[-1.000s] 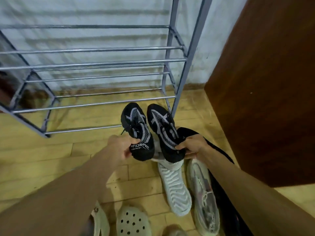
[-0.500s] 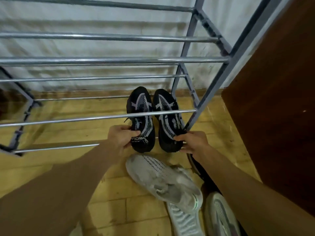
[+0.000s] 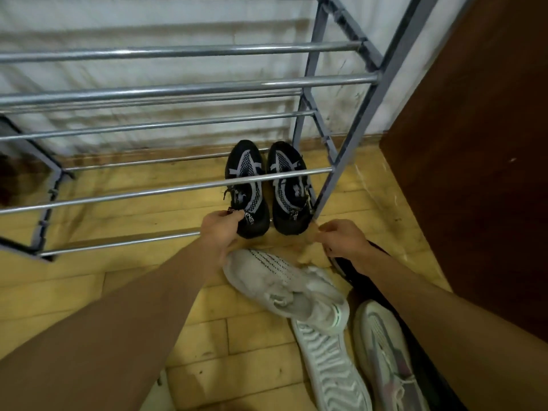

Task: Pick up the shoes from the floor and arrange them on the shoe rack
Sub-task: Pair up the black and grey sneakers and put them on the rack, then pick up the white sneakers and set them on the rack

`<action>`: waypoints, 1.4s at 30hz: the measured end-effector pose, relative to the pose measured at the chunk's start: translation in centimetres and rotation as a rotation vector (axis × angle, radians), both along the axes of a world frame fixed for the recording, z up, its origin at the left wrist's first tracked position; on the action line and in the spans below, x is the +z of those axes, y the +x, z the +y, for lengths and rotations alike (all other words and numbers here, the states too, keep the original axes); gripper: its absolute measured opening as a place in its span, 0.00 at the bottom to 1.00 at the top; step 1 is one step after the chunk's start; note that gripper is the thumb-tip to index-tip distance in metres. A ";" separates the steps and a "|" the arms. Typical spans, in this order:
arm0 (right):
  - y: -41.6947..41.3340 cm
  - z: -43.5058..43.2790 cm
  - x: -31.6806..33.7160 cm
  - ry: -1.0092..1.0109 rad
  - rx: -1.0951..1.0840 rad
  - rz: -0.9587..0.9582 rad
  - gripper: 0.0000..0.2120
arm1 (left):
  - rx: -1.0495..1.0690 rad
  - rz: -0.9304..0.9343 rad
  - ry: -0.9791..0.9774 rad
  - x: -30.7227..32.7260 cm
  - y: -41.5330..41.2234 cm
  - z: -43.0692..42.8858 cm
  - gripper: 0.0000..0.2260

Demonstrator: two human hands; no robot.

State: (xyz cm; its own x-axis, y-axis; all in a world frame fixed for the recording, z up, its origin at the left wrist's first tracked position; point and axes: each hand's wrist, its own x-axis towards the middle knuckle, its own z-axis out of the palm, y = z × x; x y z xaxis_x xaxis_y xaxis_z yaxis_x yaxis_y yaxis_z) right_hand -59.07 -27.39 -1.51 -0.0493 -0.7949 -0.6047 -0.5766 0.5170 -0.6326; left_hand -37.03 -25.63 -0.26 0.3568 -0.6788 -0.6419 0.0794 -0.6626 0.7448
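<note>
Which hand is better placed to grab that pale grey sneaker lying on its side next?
Probably the left hand: it sits right above the toe of the grey sneaker, though its fingers are at the left black shoe. The right hand is free but farther away.

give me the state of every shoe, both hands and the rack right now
left black shoe: upright on bottom tier, heel pinched by left hand
right black shoe: upright beside it, released
right hand: empty, just off the heel
grey sneaker: on the floor, tipped sideways
white-soled shoe: sole up
shoe rack: upper tiers empty
</note>
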 end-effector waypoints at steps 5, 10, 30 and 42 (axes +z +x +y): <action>-1.9 3.9 2.3 -0.043 0.356 0.113 0.18 | -0.120 -0.068 0.039 2.4 -1.3 4.6 0.13; -1.4 6.8 2.1 0.111 0.585 0.255 0.41 | -0.533 -0.304 0.027 2.8 -2.3 9.0 0.16; -1.2 13.7 9.2 0.324 0.317 0.209 0.17 | -1.132 -0.479 0.120 12.3 -3.9 14.9 0.11; -0.9 19.5 29.0 -0.216 0.259 -0.351 0.15 | -0.421 -0.067 -0.188 27.7 -4.1 22.4 0.23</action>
